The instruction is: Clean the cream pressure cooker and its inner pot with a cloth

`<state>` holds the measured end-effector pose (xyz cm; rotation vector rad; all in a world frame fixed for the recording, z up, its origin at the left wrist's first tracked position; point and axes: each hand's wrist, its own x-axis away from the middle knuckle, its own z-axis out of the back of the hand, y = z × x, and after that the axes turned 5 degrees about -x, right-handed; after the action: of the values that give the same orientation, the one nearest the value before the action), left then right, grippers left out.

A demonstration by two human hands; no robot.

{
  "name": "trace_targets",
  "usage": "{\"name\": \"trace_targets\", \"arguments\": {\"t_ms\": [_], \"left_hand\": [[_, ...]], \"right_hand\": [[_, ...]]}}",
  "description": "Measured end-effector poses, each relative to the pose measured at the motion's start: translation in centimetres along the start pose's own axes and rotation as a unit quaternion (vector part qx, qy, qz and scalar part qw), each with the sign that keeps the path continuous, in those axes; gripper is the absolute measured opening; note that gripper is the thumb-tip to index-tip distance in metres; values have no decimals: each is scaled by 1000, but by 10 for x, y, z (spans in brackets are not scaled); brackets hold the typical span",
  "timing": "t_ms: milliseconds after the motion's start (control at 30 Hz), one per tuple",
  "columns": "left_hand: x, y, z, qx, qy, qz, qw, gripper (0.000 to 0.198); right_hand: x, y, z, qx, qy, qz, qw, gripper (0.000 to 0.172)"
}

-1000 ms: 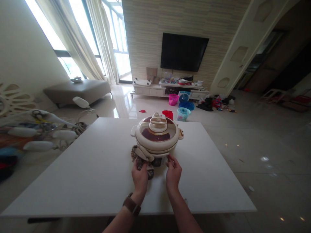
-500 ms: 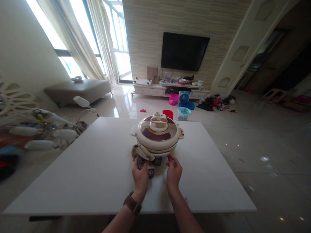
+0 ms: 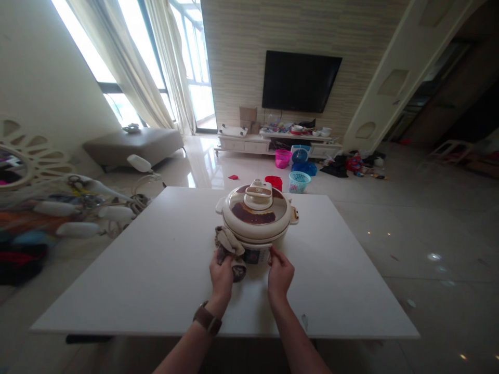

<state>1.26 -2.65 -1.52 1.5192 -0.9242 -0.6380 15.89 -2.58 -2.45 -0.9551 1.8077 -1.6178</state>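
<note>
A cream electric cooking pot [image 3: 234, 227] stands on the white table with its glass lid [image 3: 253, 214] on. The lid has a large brown-and-cream knob [image 3: 259, 193]. At the front of the pot is a control panel [image 3: 255, 255] with a dark display. My left hand [image 3: 221, 276] is closed on a crumpled brown patterned cloth [image 3: 229, 242], which lies against the pot's front left. With curled fingers, my right hand [image 3: 280, 272] pinches the right edge of the control panel; its fingertips are partly hidden.
The white table [image 3: 148, 270] ends close to my forearms. Beyond it on the floor are a red bin [image 3: 273, 182], a light blue basket [image 3: 299, 183] and a pink basket [image 3: 283, 158]. A lamp with several white shades [image 3: 78, 229] stands to the left.
My left hand and the cloth have shifted slightly left along the pot, showing more of the control panel. My right hand keeps its place at the panel's edge. The whole view has turned a little.
</note>
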Motion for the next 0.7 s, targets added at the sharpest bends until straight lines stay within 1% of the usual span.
{"name": "trace_targets", "arguments": {"t_ms": [100,167,200,267,300,333,367,400,467,500,533,567,633,700], "left_hand": [[-11,2,8,2,20,1,1000,48],[-20,3,12,5,41,-1,999,47],[-24,4,14,8,55,-2,998,46],[-30,6,15,17,84,-4,996,43],[-31,6,15,22,97,-8,995,42],[-31,7,15,26,106,-11,994,41],[-30,6,13,29,112,-15,993,40],[-27,6,12,30,115,-17,993,40],[-19,4,8,28,116,-13,993,42],[-13,2,6,25,113,-10,993,43],[-8,1,5,20,108,-10,994,43],[-4,0,4,14,103,-11,995,43],[3,-2,2,1,99,-16,995,42],[5,-1,2,-6,102,-19,995,40]], "right_hand": [[17,0,-10,-9,-29,-4,1000,44],[30,-2,-17,-41,-81,-5,996,41],[36,-4,-20,-56,-122,-2,991,43],[41,-7,-24,-63,-234,5,970,48],[40,-8,-24,-52,-284,3,957,45],[36,-10,-23,-37,-311,-1,950,37],[29,-11,-22,-24,-305,-5,952,27],[20,-13,-20,-17,-272,-11,962,18],[-3,-18,-15,-35,-136,-15,990,18],[-14,-22,-13,-60,-91,-32,994,21],[-24,-26,-11,-96,-69,-61,991,26],[-32,-31,-10,-140,-67,-80,985,33],[-42,-39,-8,-222,-94,-108,964,40],[-45,-45,-8,-286,-127,-134,940,36]]}}
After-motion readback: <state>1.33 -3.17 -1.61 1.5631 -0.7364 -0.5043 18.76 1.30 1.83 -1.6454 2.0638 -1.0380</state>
